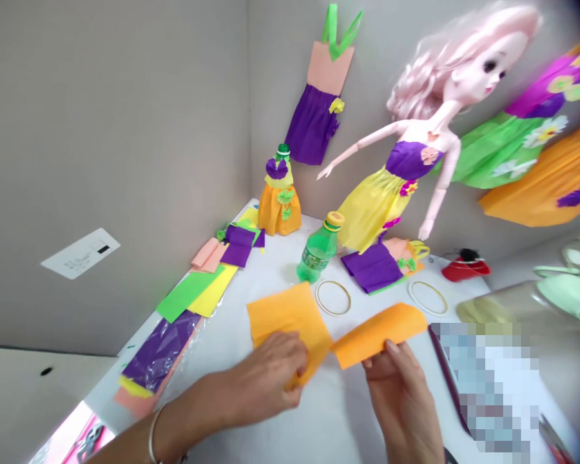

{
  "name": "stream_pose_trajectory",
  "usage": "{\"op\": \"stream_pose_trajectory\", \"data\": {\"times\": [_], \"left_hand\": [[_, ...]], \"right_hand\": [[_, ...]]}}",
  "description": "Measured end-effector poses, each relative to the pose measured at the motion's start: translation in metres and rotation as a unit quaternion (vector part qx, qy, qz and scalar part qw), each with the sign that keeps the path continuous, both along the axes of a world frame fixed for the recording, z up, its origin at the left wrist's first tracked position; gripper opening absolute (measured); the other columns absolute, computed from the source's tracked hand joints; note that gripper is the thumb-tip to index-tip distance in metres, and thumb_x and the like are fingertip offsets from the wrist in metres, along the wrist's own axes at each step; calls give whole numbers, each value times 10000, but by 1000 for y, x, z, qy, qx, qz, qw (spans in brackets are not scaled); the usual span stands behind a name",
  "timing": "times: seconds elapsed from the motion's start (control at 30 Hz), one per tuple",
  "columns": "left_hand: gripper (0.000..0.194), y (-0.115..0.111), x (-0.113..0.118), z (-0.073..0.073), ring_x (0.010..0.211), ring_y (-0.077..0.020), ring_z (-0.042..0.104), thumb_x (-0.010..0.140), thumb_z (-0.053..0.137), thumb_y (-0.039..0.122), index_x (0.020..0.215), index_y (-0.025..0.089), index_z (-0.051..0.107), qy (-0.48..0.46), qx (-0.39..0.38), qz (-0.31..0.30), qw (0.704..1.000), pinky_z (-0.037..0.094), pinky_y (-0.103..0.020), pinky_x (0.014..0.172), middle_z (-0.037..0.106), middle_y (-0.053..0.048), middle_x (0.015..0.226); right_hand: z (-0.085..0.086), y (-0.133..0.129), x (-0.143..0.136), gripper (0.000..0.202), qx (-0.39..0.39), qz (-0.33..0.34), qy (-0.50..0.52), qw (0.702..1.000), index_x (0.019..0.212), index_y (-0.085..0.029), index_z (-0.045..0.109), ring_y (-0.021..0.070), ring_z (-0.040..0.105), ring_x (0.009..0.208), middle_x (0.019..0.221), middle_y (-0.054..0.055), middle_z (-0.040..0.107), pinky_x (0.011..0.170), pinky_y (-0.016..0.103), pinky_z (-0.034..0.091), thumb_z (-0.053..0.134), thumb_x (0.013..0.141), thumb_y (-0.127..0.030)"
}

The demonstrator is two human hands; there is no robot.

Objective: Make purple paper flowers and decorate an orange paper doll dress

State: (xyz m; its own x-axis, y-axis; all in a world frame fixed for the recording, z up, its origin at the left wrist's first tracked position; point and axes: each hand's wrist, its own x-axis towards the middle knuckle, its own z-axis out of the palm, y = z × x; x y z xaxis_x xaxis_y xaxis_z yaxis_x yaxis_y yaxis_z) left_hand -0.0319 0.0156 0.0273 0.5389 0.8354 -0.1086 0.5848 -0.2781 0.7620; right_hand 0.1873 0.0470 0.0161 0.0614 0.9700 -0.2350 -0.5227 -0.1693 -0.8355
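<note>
Head view: orange sheet (280, 316) lies towards the middle of the bench (338, 412), inward of its left edge and in front of the green bottle (314, 243). Left hand (270, 370) is over it, fingers curled; cannot tell whether they pinch the sheet or only press it. Right hand (408, 393) grips the folded orange piece (381, 332) between thumb and fingers, raised at a tilt. The two oranges meet or overlap at a narrow point; cannot tell whether they are joined. Risk 1: if joined, a hard pull by the right hand could tear them there, the left hand acting as anchor. Risk 2: uneven pressure from the curled fingers could crease the sheet or skew it. Risk 3: sheet's far corner points at the bottle and gold ring (334, 314); a push towards the bench's back edge could tip one or shift the other. Risk 4: bracelet (151, 438) is near the plastic-wrapped purple sheets (159, 351) along the left edge; a sweep of that forearm could snag the plastic.
</note>
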Motion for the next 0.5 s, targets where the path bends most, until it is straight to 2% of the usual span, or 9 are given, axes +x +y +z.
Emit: {"op": "stream_pose_trajectory", "data": {"times": [0.07,0.17,0.23,0.3,0.37,0.4,0.43,0.5], "left_hand": [[131,-7,1,-5,1139,-231,526,840,654,264,948,224,590,-45,-56,-12,997,417,-346,1005,603,-49,1130],[387,-6,-8,-6,1256,-263,473,849,663,452,1168,254,571,-147,-138,58,978,358,-393,1083,553,-75,1309],[557,-1,-14,-9,1299,-282,458,833,649,550,1287,261,506,-262,-200,93,939,336,-428,1104,511,-101,1386],[666,4,-17,-11,1311,-292,465,815,628,620,1349,268,443,-380,-276,107,876,352,-449,1089,491,-121,1412],[721,6,-15,-14,1251,-287,526,782,678,602,1365,275,406,-442,-333,127,823,400,-445,1037,523,-121,1366],[730,7,-14,-15,1207,-277,559,770,716,554,1365,277,397,-448,-347,142,812,421,-434,1008,549,-114,1324],[722,8,-14,-15,1162,-265,584,759,750,492,1352,272,402,-446,-347,156,810,436,-419,981,575,-104,1273],[684,11,-19,-15,1096,-245,607,737,783,389,1308,250,433,-429,-319,173,827,457,-383,936,612,-84,1177]], "right_hand": [[3,0,5,152,1,-7,-3,1000,906,-233,706,116,509,624,768,-7,605,550,235,461,735,782,-314],[4,-4,5,158,-9,14,-13,1000,882,-234,705,136,518,612,744,8,624,566,259,460,730,777,-349],[3,-8,-1,173,-28,51,-16,998,844,-229,704,138,496,562,658,4,607,553,263,440,742,762,-377],[1,-14,-12,221,-48,99,-30,993,828,-220,707,141,480,528,580,-4,579,545,265,421,767,732,-410],[-3,-20,-24,252,-53,142,-62,986,836,-204,710,140,487,536,583,-3,587,570,266,419,778,727,-421],[-4,-22,-30,254,-48,163,-80,982,839,-194,707,138,494,548,605,0,599,587,266,420,775,739,-417],[-6,-24,-34,245,-39,183,-97,977,839,-186,702,136,505,566,633,5,612,605,265,423,763,760,-410],[-8,-25,-39,228,-17,218,-130,967,826,-177,684,138,525,605,674,12,624,633,262,427,721,816,-402]]}}
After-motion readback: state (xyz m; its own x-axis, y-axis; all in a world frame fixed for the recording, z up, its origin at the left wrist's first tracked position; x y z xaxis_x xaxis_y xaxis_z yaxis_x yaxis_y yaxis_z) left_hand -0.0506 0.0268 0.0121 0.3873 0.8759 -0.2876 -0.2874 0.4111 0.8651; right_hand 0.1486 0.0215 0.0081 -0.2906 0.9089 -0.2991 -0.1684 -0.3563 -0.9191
